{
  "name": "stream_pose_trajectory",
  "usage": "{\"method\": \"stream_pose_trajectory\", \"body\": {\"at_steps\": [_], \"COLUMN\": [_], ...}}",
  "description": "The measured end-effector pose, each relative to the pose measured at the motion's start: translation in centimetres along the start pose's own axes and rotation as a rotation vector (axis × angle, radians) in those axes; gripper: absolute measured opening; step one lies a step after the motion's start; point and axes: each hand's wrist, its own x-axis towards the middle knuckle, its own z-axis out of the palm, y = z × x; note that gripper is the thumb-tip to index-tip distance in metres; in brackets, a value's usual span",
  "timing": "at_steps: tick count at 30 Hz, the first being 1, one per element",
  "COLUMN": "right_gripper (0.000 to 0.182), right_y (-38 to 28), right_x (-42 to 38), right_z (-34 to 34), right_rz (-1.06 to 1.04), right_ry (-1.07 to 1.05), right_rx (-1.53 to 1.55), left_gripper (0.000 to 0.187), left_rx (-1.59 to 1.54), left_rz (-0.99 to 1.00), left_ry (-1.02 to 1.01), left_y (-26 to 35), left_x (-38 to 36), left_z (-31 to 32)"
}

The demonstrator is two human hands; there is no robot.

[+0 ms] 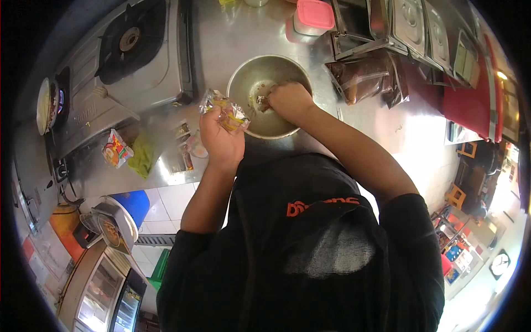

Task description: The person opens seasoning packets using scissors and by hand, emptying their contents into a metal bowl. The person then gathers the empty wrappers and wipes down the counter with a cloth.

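My left hand (220, 138) is closed around crumpled, shiny clear-and-yellow wrappers (225, 110), just left of the bowl's rim. A round metal bowl (241, 83) stands on the steel counter in front of my body. Inside it is my right hand (290, 102), with its fingers curled together over a small silvery sachet (263, 103). Some brownish bits show on the bowl's bottom near that sachet. Left of my left hand, several small packets (187, 149) lie on the counter.
A gas stove (130, 39) stands at upper left, and a pan (45, 105) sits over a lit flame farther left. A red-and-white packet (116, 150) lies beside a green cloth (141, 156). To the right are brown-filled plastic bags (362, 82), a pink-lidded container (315, 14) and metal lids (409, 22).
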Motion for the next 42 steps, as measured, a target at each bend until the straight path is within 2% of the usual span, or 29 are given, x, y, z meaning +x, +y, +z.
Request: {"method": "stream_pose_trajectory", "body": {"at_steps": [3, 6, 10, 15, 19, 22, 25, 27, 31, 34, 36, 37, 40, 42], "right_gripper": [0.017, 0.021, 0.02, 0.015, 0.016, 0.016, 0.02, 0.021, 0.021, 0.02, 0.016, 0.016, 0.015, 0.018], "right_y": [0.4, 0.3, 0.0, 0.3, 0.7, 0.4, -0.1, -0.5, -0.4, -0.5, -0.6, -0.5, 0.0, 0.3], "right_x": [0.5, 0.3, -0.1, -0.5, -0.4, -0.4, -0.7, -1.1, -0.4, -0.4, -0.5, -0.6, -0.6, -0.3], "right_z": [1.5, 1.4, 0.3, 0.9, 1.5, 0.9, -0.2, -0.8, 0.6, 0.9, 0.8, 0.8, 0.9, 0.9], "right_rz": [0.02, 0.114, 0.121, 0.013, 0.0, 0.011, 0.119, 0.195, 0.245, 0.148, 0.157, 0.162, 0.096, 0.098], "right_ry": [0.112, 0.114, 0.061, 0.108, 0.12, 0.159, 0.054, 0.046, 0.085, 0.121, 0.079, 0.078, 0.086, 0.001], "right_rx": [-0.018, 0.009, -0.072, -0.128, -0.136, -0.107, 0.01, 0.12, 0.175, 0.026, 0.043, 0.046, -0.03, -0.016], "left_gripper": [0.021, 0.022, 0.022, 0.021, 0.021, 0.021, 0.019, 0.019, 0.018, 0.019, 0.02, 0.02, 0.02, 0.018], "left_rx": [-0.014, -0.004, -0.04, 0.02, 0.017, 0.026, 0.044, 0.035, 0.013, 0.064, 0.047, 0.049, 0.035, -0.044], "left_rz": [-0.006, 0.005, -0.026, -0.013, 0.015, 0.01, 0.047, 0.087, 0.06, 0.001, 0.02, 0.015, -0.004, 0.046], "left_ry": [-0.015, -0.063, -0.036, 0.005, -0.038, -0.007, -0.038, -0.128, -0.067, 0.01, -0.137, -0.139, -0.115, -0.034], "left_y": [0.1, 0.1, 0.0, 0.0, -0.3, -0.5, -0.6, -0.9, -0.8, -0.4, -0.3, -0.3, -0.1, -0.4], "left_x": [-0.1, -0.1, 0.1, -0.2, 0.0, -0.1, 0.1, 0.4, 0.0, -0.5, -0.2, -0.2, -0.3, -0.2], "left_z": [0.5, 0.2, -0.1, 0.3, 0.2, 0.4, 0.2, -0.8, -0.1, 0.3, -0.2, -0.2, 0.0, 0.3]}}
